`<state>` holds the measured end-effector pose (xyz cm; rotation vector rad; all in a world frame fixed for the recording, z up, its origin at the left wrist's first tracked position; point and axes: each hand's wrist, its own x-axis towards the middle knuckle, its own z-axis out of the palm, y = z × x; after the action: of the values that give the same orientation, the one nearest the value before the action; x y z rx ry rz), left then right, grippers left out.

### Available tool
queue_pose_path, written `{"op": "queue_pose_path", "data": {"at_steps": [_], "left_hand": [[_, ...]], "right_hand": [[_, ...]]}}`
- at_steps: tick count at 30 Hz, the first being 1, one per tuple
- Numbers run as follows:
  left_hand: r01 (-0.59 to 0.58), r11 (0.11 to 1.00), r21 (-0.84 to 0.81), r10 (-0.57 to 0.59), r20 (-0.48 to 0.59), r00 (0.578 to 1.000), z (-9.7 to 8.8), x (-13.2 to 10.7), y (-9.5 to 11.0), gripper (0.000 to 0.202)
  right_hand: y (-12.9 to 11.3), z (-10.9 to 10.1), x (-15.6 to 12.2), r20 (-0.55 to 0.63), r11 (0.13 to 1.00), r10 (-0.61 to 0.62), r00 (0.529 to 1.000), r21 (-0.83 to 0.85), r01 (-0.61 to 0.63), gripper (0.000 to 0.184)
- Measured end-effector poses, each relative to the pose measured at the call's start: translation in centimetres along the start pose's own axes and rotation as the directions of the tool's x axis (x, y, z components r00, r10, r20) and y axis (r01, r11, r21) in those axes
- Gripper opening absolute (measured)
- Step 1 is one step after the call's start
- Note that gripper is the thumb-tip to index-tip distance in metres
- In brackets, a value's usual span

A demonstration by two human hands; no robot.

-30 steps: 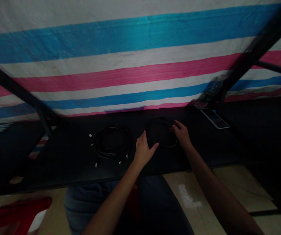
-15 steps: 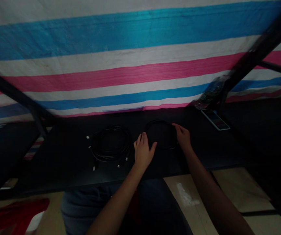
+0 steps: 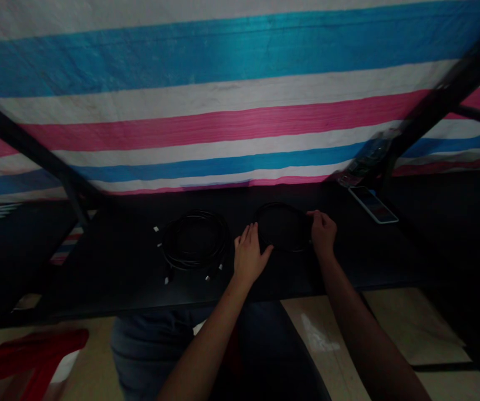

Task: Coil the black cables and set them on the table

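A thin black cable (image 3: 284, 204) lies in a round loop on the black table. My left hand (image 3: 251, 257) rests at the loop's left side, fingers stretched forward and thumb apart, touching the cable. At the right side of the loop, the fingers of my right hand (image 3: 324, 231) are curled and pinched on the cable. To the left of my hands is a thicker coil of black cables (image 3: 195, 262), with several silver connector ends poking out around it.
A phone (image 3: 373, 205) lies toward the back right, beside a leaning clear plastic bottle (image 3: 367, 159). Dark metal frame bars (image 3: 39, 150) slant up on both sides. A striped sheet (image 3: 223, 128) hangs behind the table (image 3: 110, 267). A red stool (image 3: 34, 356) stands lower left.
My right hand has moved slightly right along the loop, and its fingers are more curled. My left hand stays at the loop's left side. The view has shifted a little.
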<state>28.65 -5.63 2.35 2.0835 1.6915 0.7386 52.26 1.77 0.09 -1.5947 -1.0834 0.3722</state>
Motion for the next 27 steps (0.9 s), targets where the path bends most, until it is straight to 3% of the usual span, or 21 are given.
{"op": "queue_pose_path", "data": {"at_steps": [9,17,20,23,25,27], "left_hand": [[0.017,0.995,-0.098,-0.031,-0.143,0.989,0.3,-0.1,-0.6,0.052],[-0.057,0.987,-0.149,0.010,-0.301,0.954,0.1,-0.6,-0.6,0.029],[-0.132,0.980,-0.148,0.072,-0.356,0.932,-1.4,-1.8,-0.5,0.023],[-0.154,0.981,-0.120,0.092,-0.408,0.908,-4.1,-3.0,-1.3,0.019],[-0.111,0.992,-0.067,0.071,-0.435,0.897,-6.1,-3.7,-2.6,0.020],[0.018,0.994,0.106,0.025,-0.393,0.919,-7.9,-4.3,-4.4,0.023]], "right_hand": [[0.0,-0.4,0.5,-0.132,0.994,0.097,0.986,0.065,-0.089,0.050],[-0.2,-0.9,0.7,-0.222,0.991,0.117,0.968,0.094,-0.098,0.043],[-0.1,-0.9,0.7,-0.227,0.988,0.126,0.966,0.115,-0.102,0.040],[0.0,-0.9,0.7,-0.228,0.986,0.135,0.964,0.129,-0.107,0.038],[0.1,-0.8,0.8,-0.225,0.985,0.141,0.964,0.133,-0.113,0.039],[0.1,-0.8,0.8,-0.221,0.983,0.149,0.964,0.136,-0.121,0.039]]}}
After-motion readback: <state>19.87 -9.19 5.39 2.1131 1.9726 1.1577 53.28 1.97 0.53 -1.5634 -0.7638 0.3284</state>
